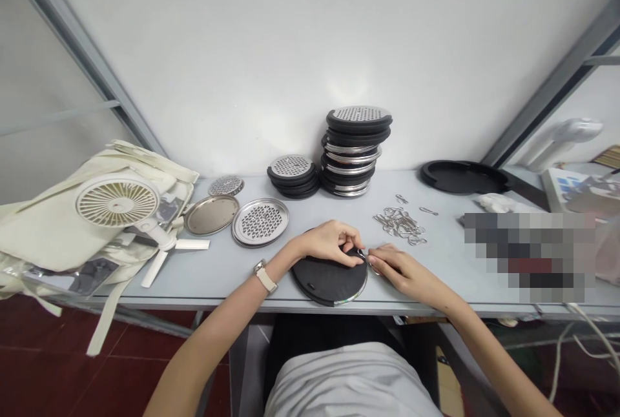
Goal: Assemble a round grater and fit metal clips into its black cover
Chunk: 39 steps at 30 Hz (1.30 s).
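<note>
A black round disc lies at the table's front edge, with a small slot near its lower left and a strip of shiny metal rim at the bottom. My left hand rests over the disc's upper part, thumb and forefinger pinched at its right edge around one end of a small metal clip. From the right, my right hand pinches the same spot, with bent wire showing by the thumb. My fingers partly hide the clip. Beyond the right hand is a loose pile of similar metal clips.
Behind stand a tall stack of black-and-metal discs and a shorter stack. Perforated metal grater plates and a plain metal plate lie left. A white fan rests on a cream bag. A black tray sits back right.
</note>
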### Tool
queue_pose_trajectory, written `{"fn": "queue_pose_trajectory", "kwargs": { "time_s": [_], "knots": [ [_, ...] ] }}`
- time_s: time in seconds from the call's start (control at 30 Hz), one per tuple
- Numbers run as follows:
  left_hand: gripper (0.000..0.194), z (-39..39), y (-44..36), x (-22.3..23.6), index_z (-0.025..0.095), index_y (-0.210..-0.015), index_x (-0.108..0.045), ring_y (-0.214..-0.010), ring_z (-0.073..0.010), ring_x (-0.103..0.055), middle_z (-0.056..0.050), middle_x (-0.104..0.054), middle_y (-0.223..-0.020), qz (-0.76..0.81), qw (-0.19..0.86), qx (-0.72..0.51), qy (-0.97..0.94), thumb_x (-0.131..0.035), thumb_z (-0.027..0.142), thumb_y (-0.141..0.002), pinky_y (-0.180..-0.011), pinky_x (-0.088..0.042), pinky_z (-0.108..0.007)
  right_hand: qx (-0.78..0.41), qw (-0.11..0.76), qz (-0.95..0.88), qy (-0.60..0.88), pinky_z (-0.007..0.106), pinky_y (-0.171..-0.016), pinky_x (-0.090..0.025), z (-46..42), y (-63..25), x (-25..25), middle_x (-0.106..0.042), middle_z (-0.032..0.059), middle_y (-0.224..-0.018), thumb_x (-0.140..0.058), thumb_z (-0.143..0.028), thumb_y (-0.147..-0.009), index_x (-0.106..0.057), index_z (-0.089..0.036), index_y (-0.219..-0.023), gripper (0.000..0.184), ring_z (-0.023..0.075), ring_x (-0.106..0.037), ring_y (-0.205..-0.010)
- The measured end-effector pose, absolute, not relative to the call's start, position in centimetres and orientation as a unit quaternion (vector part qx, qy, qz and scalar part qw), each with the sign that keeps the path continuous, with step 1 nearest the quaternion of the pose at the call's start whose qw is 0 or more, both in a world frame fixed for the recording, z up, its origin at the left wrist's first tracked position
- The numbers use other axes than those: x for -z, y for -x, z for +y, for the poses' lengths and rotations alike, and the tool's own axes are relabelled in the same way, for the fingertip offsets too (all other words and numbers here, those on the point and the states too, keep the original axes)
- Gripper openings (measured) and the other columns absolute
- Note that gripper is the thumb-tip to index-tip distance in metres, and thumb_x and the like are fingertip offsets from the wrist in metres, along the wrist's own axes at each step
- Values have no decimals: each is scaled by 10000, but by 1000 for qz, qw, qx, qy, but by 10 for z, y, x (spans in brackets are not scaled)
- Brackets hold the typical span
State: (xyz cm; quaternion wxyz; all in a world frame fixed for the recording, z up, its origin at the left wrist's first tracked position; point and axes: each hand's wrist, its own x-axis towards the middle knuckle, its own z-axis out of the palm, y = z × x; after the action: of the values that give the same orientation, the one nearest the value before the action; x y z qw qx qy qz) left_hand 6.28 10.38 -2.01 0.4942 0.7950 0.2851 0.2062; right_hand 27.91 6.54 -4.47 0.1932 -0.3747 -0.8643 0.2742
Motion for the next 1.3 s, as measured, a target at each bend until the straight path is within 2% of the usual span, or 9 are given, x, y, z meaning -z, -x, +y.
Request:
{"fn": "queue_pose_trajectory", "kwargs": {
  "time_s": [0.97, 1.3],
  "knots": [
    [294, 104, -63, 19, 102, -849, -634, -540, -42, -367, 63, -452, -589, 287, 492, -204, -796, -720, 293, -643, -523, -281, -195, -285, 199, -865, 362, 331, -762, -420, 66, -279, 43, -566, 34, -725, -309, -394, -978, -533, -196, -751, 375, 189, -514, -764],
    [308, 105, -63, 19, 92, -843, -648, -551, -47, -393, 56, -457, -596, 290, 515, -199, -781, -730, 296, -627, -537, -298, -198, -296, 195, -864, 357, 315, -761, -431, 65, -280, 39, -528, 14, -688, -307, -409, -976, -503, -205, -724, 379, 185, -520, -751]
  ]
}}
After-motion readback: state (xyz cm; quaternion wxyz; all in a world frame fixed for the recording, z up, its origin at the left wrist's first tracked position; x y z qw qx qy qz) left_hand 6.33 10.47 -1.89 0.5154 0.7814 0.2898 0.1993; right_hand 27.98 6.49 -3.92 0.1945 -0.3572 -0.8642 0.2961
